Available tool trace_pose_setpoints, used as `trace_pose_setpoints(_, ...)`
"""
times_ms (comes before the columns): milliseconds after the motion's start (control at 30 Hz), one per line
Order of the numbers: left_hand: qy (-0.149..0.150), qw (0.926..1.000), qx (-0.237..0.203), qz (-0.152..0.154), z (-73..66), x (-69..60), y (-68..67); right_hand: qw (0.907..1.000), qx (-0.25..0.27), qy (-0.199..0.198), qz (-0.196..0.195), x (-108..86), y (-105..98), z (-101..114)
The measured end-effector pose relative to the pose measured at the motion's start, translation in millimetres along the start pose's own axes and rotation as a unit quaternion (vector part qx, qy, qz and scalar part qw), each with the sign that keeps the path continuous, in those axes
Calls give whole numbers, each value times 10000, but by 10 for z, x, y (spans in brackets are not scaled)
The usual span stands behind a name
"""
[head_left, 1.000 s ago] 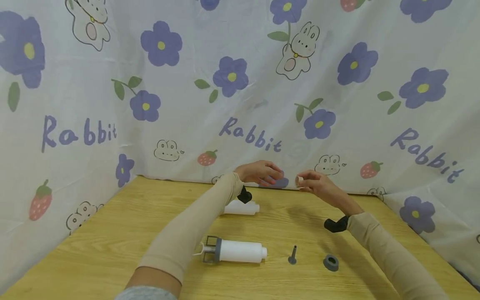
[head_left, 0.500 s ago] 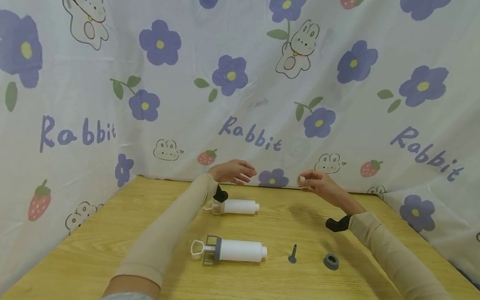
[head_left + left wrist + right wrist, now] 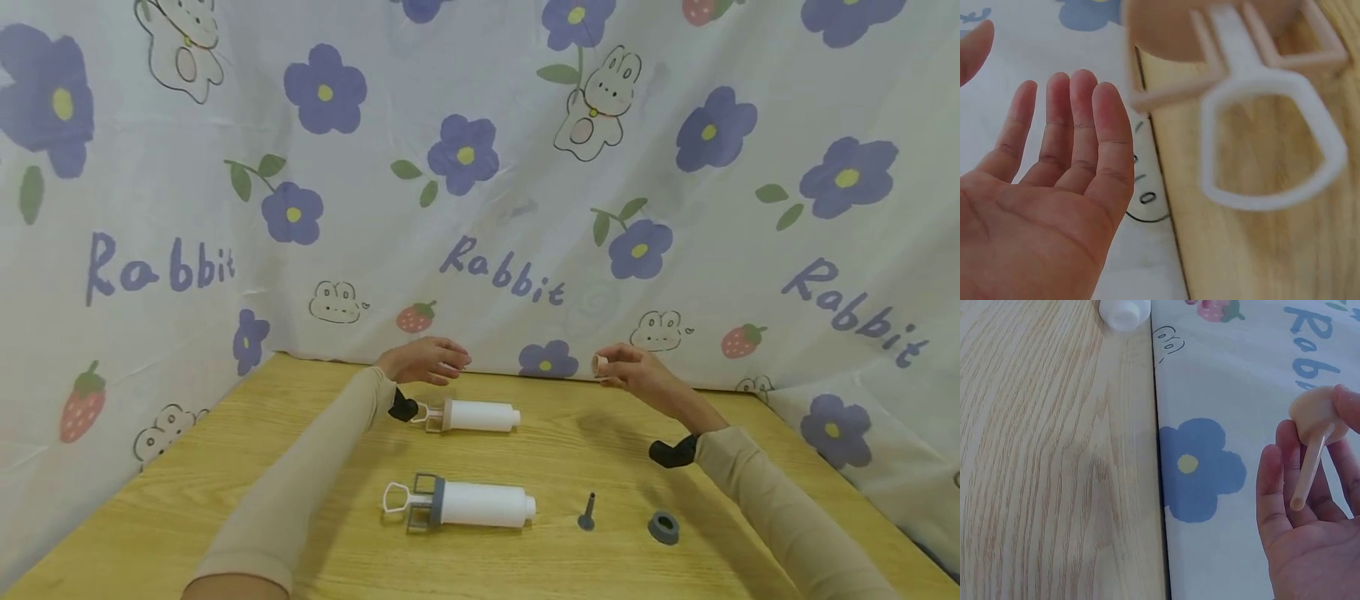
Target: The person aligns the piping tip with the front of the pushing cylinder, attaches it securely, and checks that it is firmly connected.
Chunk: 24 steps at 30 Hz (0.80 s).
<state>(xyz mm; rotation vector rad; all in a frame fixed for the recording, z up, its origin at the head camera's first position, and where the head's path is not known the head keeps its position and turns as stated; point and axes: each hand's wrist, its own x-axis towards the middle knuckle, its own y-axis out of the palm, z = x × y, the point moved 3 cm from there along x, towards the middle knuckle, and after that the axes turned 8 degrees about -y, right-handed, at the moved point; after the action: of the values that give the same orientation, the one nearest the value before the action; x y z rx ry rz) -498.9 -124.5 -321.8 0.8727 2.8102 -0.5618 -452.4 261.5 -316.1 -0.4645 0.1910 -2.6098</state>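
Observation:
My right hand point(image 3: 633, 371) is raised near the back edge of the table. Between thumb and fingers it pinches a small beige funnel-shaped nozzle point(image 3: 1320, 417) with a thin hollow stem pointing back over the palm. My left hand point(image 3: 427, 361) hovers at the left, fingers extended, with nothing in it; the left wrist view shows its bare palm point(image 3: 1041, 219). Below and right of it lies a white syringe-like cylinder point(image 3: 482, 416) with a beige frame point(image 3: 1175, 90) and a white loop handle point(image 3: 1210, 156). The left hand does not touch it.
Nearer the front lies a similar white cylinder point(image 3: 483, 504) with a grey frame and loop handle. To its right, a grey stemmed nozzle point(image 3: 587, 517) stands on the wooden table point(image 3: 300, 450), then a grey ring-shaped cap point(image 3: 663, 527). A rabbit-print curtain point(image 3: 360, 242) hangs behind.
My left hand has moved left and slightly down, away from the right hand, uncovering the beige-framed cylinder. The right hand stays nearly in place, still pinching the beige nozzle.

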Motion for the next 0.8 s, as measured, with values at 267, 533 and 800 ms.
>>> trace_pose_setpoints(267,-319,9993,-200,-1,285,-13,-79,10000,32,-21,21,11,-1,-45)
trace_pose_setpoints(533,-331,9985,-177,387,393,-61,-94,10000,-16,-13,-2,-3,-21,-53)
trace_pose_setpoints(800,-677,9910,141,1149,453,-98,-41,9999,51,71,-65,-6,-18,-49)
